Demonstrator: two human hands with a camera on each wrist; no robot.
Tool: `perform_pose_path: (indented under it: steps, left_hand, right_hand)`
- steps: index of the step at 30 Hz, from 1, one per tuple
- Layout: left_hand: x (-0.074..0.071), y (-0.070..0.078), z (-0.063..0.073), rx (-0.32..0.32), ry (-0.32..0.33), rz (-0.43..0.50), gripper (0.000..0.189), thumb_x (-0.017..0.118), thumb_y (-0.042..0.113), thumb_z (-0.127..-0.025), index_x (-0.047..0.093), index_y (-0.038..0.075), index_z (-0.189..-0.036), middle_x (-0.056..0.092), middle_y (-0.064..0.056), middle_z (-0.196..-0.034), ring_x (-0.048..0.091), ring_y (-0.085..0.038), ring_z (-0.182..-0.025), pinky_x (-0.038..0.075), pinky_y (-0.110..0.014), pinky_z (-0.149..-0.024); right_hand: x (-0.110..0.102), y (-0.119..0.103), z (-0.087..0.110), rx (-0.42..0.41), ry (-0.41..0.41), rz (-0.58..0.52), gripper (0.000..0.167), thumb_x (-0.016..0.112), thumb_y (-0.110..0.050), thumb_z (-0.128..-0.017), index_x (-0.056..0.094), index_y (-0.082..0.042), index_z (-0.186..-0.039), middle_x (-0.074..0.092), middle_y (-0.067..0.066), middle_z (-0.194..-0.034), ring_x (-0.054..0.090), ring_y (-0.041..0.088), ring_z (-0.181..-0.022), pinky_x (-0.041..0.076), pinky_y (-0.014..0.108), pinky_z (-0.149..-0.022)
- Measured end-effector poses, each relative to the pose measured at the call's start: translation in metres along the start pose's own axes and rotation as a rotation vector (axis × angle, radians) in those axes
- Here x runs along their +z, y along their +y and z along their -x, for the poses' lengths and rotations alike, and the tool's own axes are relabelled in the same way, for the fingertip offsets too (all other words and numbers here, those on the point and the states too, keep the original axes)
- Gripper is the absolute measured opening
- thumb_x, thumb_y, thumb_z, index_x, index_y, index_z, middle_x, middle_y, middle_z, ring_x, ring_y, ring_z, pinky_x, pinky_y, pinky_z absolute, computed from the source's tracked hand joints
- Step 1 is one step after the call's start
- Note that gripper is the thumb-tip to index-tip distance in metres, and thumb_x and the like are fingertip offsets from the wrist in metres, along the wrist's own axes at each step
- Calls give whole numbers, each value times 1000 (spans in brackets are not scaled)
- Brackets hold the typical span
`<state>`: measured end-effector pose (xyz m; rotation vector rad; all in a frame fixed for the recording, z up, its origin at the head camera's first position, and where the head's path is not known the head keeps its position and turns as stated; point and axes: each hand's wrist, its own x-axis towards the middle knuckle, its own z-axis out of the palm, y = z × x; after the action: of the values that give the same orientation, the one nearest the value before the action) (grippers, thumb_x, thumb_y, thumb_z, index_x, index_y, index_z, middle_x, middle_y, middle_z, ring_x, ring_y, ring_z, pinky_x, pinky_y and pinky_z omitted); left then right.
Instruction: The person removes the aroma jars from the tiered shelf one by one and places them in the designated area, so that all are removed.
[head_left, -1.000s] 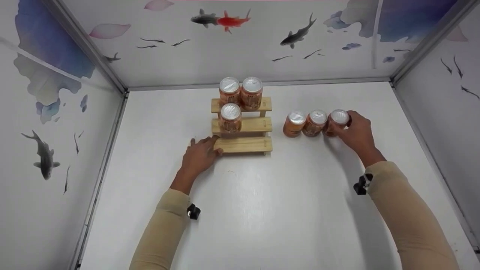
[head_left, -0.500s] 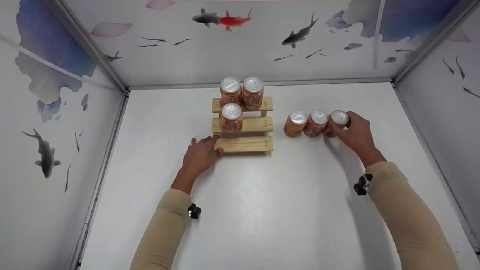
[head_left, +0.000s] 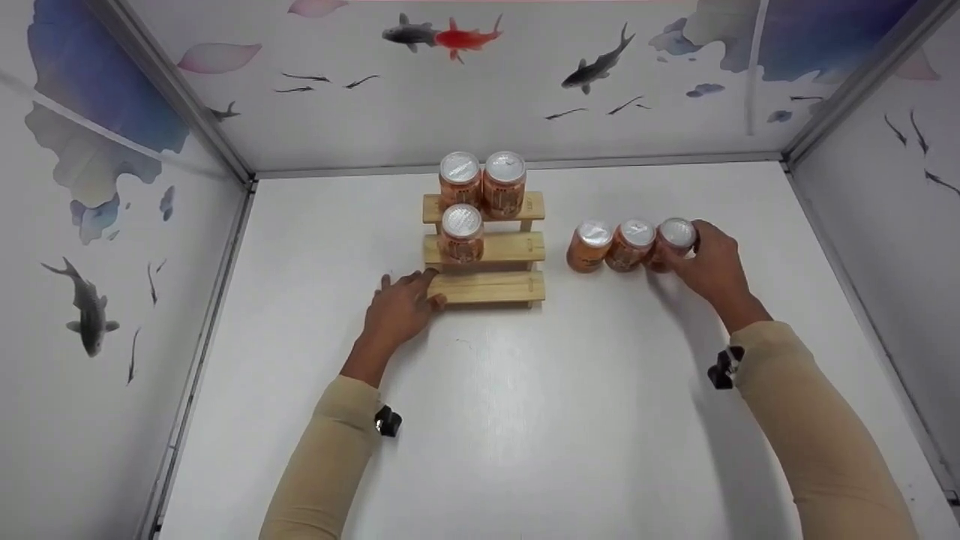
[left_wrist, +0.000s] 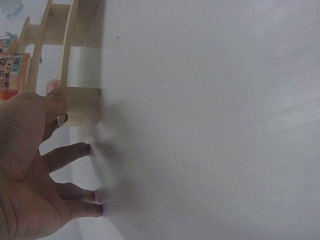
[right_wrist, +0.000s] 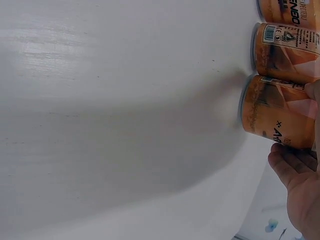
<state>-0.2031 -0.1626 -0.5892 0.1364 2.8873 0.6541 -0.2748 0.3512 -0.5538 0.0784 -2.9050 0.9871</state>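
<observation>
A three-step wooden rack (head_left: 495, 287) stands near the back of the table. My left hand (head_left: 397, 307) pinches the left end of its lowest step between thumb and forefinger; the other fingertips meet the tabletop in the left wrist view. Two orange cans with silver tops, a left one (head_left: 459, 191) and a right one (head_left: 504, 195), stand on the top step, and another can (head_left: 462, 244) on the middle step. Right of the rack, my right hand (head_left: 712, 262) grips the rightmost can (right_wrist: 277, 112) of an upright row of three, thumb on one side and fingers on the other.
The row's middle can (head_left: 630, 253) and left can (head_left: 587, 255) stand close together beside the held one. A white table (head_left: 525, 420) carries everything. White walls (head_left: 480, 112) painted with fish enclose its back and both sides.
</observation>
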Motion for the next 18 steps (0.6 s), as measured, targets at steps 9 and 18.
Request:
perform_pose_path:
  steps: [9, 18]
  left_hand:
    - [-3, 1, 1, -11, -9, -1, 69, 55, 63, -111, 51, 23, -167, 54, -17, -169, 34, -68, -157, 36, -80, -123]
    - [-2, 0, 1, 10, -1, 3, 70, 54, 63, -110, 51, 21, -167, 55, -19, -168, 36, -68, -155, 35, -81, -123]
  right_hand:
    - [-5, -4, -3, 6, 23, 38, 75, 71, -39, -108, 48, 17, -152, 58, 39, -141, 59, 54, -131, 51, 67, -107]
    - [-9, -33, -4, -69, 76, 91, 78, 68, -45, -109, 45, 10, -159, 51, 38, -155, 52, 61, -144, 43, 75, -118]
